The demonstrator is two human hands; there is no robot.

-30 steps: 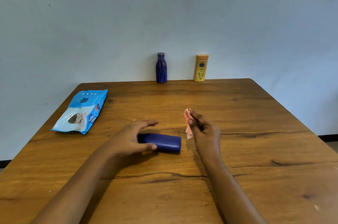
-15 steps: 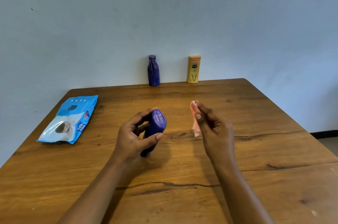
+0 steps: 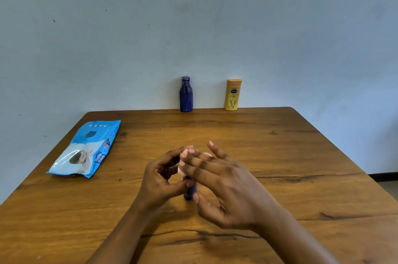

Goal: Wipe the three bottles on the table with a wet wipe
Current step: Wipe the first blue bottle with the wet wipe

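Observation:
A dark blue bottle (image 3: pixel 190 193) stands upright at the middle of the wooden table (image 3: pixel 280 156), mostly hidden by both hands. My left hand (image 3: pixel 163 179) grips it from the left. My right hand (image 3: pixel 224 186) presses a pale pink wet wipe (image 3: pixel 182 169) against the bottle's upper part, fingers spread over it. Two more bottles stand at the table's far edge by the wall: a ribbed dark blue bottle (image 3: pixel 186 94) and a yellow lotion bottle (image 3: pixel 233 95) to its right.
A blue pack of wet wipes (image 3: pixel 86 149) lies flat on the left side of the table. A pale wall rises right behind the far edge. The table's right edge drops to the floor (image 3: pixel 387 184).
The near blue bottle went from lying flat to upright in my left hand. My right hand moved left and brought the wipe onto it.

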